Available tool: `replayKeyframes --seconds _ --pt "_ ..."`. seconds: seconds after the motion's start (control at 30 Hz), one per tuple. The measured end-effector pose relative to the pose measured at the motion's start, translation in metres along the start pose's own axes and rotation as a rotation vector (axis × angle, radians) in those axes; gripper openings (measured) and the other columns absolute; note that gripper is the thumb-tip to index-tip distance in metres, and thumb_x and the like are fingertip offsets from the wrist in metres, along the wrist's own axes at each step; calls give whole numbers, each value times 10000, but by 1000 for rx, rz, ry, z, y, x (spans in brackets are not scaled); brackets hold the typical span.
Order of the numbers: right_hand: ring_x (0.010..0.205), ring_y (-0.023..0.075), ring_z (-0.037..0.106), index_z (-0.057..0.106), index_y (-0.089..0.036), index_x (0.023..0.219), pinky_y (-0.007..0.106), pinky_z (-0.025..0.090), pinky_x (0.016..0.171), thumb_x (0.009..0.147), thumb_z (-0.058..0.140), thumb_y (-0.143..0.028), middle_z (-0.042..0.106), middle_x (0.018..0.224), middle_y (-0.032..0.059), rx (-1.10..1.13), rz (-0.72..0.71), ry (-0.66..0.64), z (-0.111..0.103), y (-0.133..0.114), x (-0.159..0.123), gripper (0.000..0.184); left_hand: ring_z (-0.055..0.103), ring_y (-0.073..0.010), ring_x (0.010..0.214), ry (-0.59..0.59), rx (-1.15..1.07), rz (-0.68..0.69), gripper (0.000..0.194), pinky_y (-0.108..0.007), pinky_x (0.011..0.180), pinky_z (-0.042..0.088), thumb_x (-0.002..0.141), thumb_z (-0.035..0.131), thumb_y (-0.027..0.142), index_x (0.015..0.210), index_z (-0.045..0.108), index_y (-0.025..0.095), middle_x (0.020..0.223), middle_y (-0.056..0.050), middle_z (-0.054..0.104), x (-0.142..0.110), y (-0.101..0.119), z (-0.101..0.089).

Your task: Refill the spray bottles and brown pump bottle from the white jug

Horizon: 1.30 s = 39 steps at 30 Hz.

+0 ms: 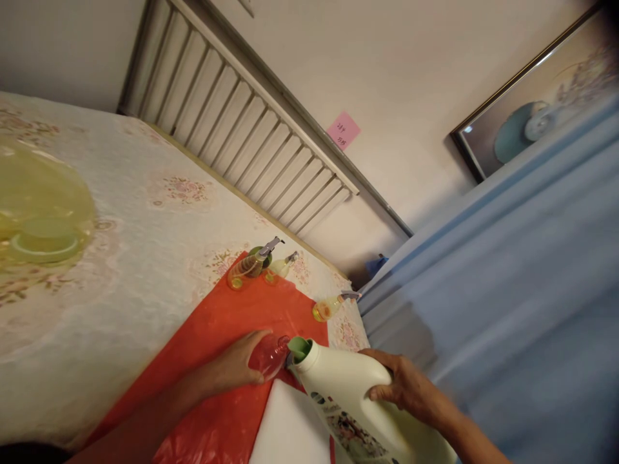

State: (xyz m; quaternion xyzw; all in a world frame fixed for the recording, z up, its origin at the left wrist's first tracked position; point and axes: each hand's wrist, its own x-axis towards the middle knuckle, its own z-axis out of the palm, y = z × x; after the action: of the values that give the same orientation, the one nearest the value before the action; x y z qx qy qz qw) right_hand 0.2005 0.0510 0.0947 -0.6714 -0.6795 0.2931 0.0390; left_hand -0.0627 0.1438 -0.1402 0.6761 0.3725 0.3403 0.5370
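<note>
Transparent reddish bottle stands out at the middle of the work, above a red plastic sheet on the floral-covered table. The left hand is wrapped around its body, with the neck facing the green pouring spout of a large cream jug. The right hand grips the jug from its far side, thumb on the near face. Spout and bottle mouth are right together; whether they touch, I cannot tell, nor is any stream of liquid visible.

To pour well here, I would keep the bottle's neck squarely under the spout's lip and tip the jug slowly, since so bulky a container could surge. A firm but gentle left grip should stop the bottle swinging away without squeezing it.

A white block lies close by on the near side, beneath the jug, and may limit how low the jug's body can go. Three trigger spray bottles are grouped farther back, two together and one apart, near the red sheet's far end; they look clear of the pour. A translucent yellow basin sits well apart at the picture's left. A blue curtain hangs beyond the right arm.
</note>
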Motion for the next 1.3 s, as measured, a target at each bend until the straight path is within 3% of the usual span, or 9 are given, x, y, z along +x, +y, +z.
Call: replayKeyframes --seconds 0.47,0.87,1.07,1.3 --pt "605 105 499 654 -191 1211 167 370 471 724 792 -412 712 874 10 -28 -5 -4 -2 5 0 552 451 -297 1356 -26 -38 12 850 -380 1087 425 560 695 250 1377 461 220 1465 -71 506 1 1 0" --pt "587 96 476 656 -198 1201 166 363 467 725 788 -440 694 838 1 -23 -5 -19 -3 6 1 550 478 -269 1335 -1 -18 20 832 -344 1078 422 579 680 255 1380 459 215 1449 -63 524 1 0 1" --pt "615 107 506 649 -198 1215 165 371 470 717 795 -421 711 885 14 -43 15 -7 -2 5 0 565 433 -297 1365 -13 -3 20 878 -362 1090 410 569 695 246 1407 437 197 1483 -90 478 3 -7 1" --pt "590 102 481 652 -183 1211 169 358 457 722 780 -430 699 855 14 -39 6 -15 -3 5 1 562 502 -278 1309 -3 -26 11 838 -318 1026 462 574 675 245 1384 463 207 1435 -49 537 -1 2 1"
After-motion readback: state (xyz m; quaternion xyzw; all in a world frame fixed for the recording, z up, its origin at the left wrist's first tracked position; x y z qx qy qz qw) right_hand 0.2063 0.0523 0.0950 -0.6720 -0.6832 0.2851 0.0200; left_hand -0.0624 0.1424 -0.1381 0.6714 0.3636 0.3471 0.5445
